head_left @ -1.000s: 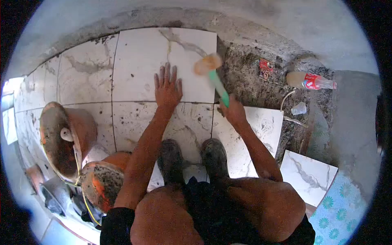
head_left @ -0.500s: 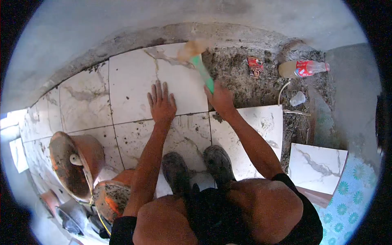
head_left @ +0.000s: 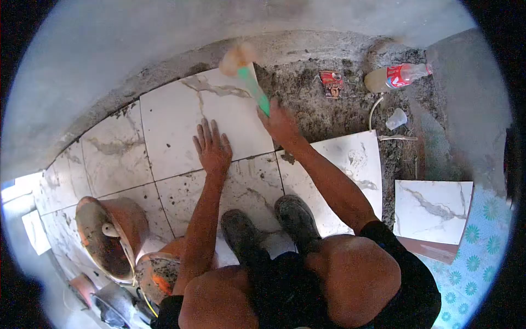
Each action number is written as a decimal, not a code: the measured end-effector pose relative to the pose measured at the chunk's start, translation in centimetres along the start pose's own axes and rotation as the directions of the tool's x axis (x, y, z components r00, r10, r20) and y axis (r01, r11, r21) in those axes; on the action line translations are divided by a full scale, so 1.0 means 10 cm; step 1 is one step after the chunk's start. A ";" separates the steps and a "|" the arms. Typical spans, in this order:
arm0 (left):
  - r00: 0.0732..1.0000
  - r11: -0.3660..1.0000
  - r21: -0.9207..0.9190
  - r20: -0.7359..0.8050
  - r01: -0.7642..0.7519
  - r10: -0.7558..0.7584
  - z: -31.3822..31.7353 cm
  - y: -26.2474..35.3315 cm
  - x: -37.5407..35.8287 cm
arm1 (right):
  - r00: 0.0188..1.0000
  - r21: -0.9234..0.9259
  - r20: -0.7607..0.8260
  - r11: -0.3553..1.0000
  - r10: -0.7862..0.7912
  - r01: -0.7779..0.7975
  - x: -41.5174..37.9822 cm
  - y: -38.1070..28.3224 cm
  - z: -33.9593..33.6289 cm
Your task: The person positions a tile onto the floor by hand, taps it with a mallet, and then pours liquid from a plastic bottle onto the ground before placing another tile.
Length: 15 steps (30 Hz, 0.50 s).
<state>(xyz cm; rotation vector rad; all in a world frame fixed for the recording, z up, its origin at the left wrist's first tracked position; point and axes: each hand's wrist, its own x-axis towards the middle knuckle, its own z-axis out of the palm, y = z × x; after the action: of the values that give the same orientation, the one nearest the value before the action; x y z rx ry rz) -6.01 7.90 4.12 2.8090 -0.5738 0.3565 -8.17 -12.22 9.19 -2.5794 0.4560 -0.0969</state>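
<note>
My left hand point(head_left: 213, 149) lies flat with fingers spread on a white marble-patterned floor tile point(head_left: 170, 123). In my right hand point(head_left: 282, 128) is the green handle of a rubber mallet point(head_left: 254, 90), its tan head blurred by motion. That head is over the tile's far right corner, close to the foot of the wall. Bare rough mortar point(head_left: 307, 112) borders this tile on the right. Nearer to me, another tile point(head_left: 345, 172) passes under my right forearm.
An orange bucket point(head_left: 126, 219) lies tipped on the left, beside a second mortar-smeared bucket point(head_left: 159, 274). Toward the right are a red-labelled bottle point(head_left: 397, 78), a red packet point(head_left: 331, 84), a plastic cup point(head_left: 396, 119) and stacked loose tiles point(head_left: 433, 211). A wall point(head_left: 246, 22) runs along the far side.
The view has tilted and shifted slightly. The mallet remains in my right hand, its head blurred in both frames. My left hand stays spread on the same tile.
</note>
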 end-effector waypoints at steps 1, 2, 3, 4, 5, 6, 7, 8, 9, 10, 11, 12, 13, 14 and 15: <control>1.000 1.000 -0.001 -0.006 -0.002 0.002 0.00 0.01 0.02 | 0.999 -0.020 0.042 1.000 0.004 -0.003 0.03 0.02 0.04; 1.000 1.000 -0.011 -0.010 -0.004 0.003 -0.01 0.02 0.00 | 0.999 -0.018 0.041 1.000 0.007 -0.006 0.03 0.08 0.06; 1.000 1.000 -0.018 -0.015 -0.007 0.006 -0.01 0.01 0.00 | 0.997 -0.015 0.071 1.000 -0.005 0.007 0.05 -0.05 -0.10; 1.000 1.000 -0.013 -0.020 -0.006 0.005 0.00 0.00 0.02 | 0.995 -0.012 0.101 1.000 -0.026 0.027 0.08 -0.13 -0.19; 1.000 1.000 -0.018 -0.022 -0.005 0.005 0.00 0.00 0.00 | 0.994 -0.009 0.105 1.000 -0.022 0.023 0.05 -0.10 -0.07; 1.000 1.000 -0.024 -0.028 -0.005 0.004 0.00 0.00 -0.01 | 0.999 0.005 0.046 1.000 -0.011 0.011 0.01 -0.12 0.05; 1.000 1.000 -0.021 -0.027 -0.003 0.002 0.00 -0.01 -0.03 | 1.000 0.022 -0.013 1.000 -0.003 0.003 -0.01 -0.12 0.14; 0.999 1.000 -0.027 -0.049 -0.012 0.011 0.01 -0.01 -0.02 | 1.000 0.021 -0.012 1.000 -0.014 0.014 0.05 -0.06 0.17; 0.997 0.999 -0.034 -0.066 -0.027 0.024 0.01 0.00 -0.01 | 0.999 0.020 0.027 0.999 -0.043 0.042 0.12 -0.12 0.05; 0.998 0.999 -0.033 -0.060 -0.033 0.031 0.00 0.00 -0.03 | 0.996 0.024 0.065 0.998 -0.060 0.058 0.13 -0.15 -0.01; 0.999 0.999 -0.023 -0.046 -0.022 0.021 0.01 0.01 -0.01 | 0.996 0.026 0.060 0.998 -0.058 0.057 0.11 -0.15 0.01; 1.000 1.000 -0.014 -0.029 -0.011 0.011 -0.01 0.00 0.00 | 0.997 0.039 0.006 0.996 -0.075 0.075 0.02 -0.13 0.07; 0.999 1.000 -0.014 -0.035 -0.012 0.011 -0.01 0.00 0.02 | 0.994 0.046 -0.053 0.994 -0.097 0.100 -0.01 -0.10 0.12; 1.000 1.000 -0.015 -0.024 -0.012 0.012 -0.02 -0.01 0.02 | 0.993 0.046 -0.054 0.993 -0.104 0.106 0.03 -0.08 0.18; 1.000 1.000 -0.017 -0.012 -0.007 0.007 -0.03 0.00 0.01 | 0.996 0.032 -0.027 0.995 -0.090 0.090 0.09 -0.09 0.20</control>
<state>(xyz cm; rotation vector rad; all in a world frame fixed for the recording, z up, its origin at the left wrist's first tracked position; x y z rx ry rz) -5.99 7.93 4.40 2.7876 -0.5810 0.3684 -6.77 -10.86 7.85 -2.5684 0.3442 -0.1672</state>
